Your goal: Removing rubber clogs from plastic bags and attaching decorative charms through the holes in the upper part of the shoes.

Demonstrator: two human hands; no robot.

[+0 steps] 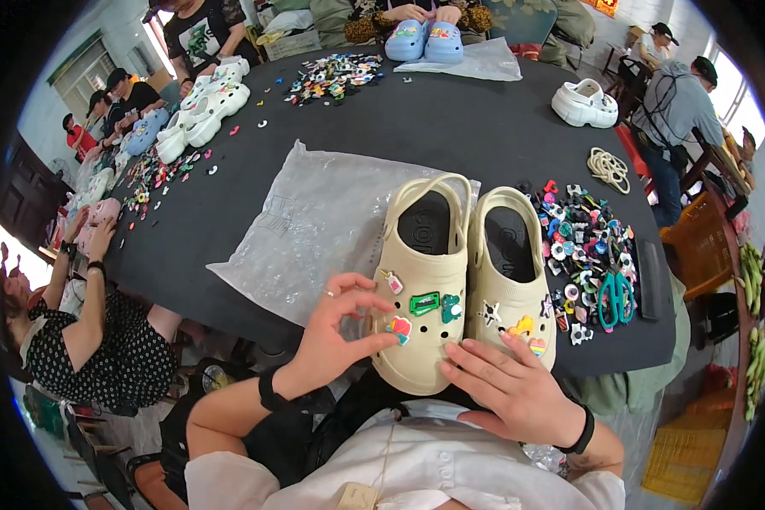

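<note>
Two beige clogs stand side by side at the table's near edge, toes toward me. The left clog [412, 361] carries several shoe charms, among them a green rectangular charm [424, 303] and a red-and-blue charm [399, 330]. My left hand [331, 331] is at its outer side, fingers apart, with the thumb tip against the red-and-blue charm. On the right clog [503, 285] are a star-shaped charm [490, 313], a yellow charm [523, 326] and a striped heart charm [536, 346]. My right hand [514, 393] lies across both toes with its fingers stretched out.
A plastic bag [306, 229] lies under and left of the clogs. To their right are a heap of charms [582, 242], teal-handled scissors [616, 299] and beige straps [609, 168]. White clogs [585, 104] sit at far right. Other people work around the dark table [204, 272].
</note>
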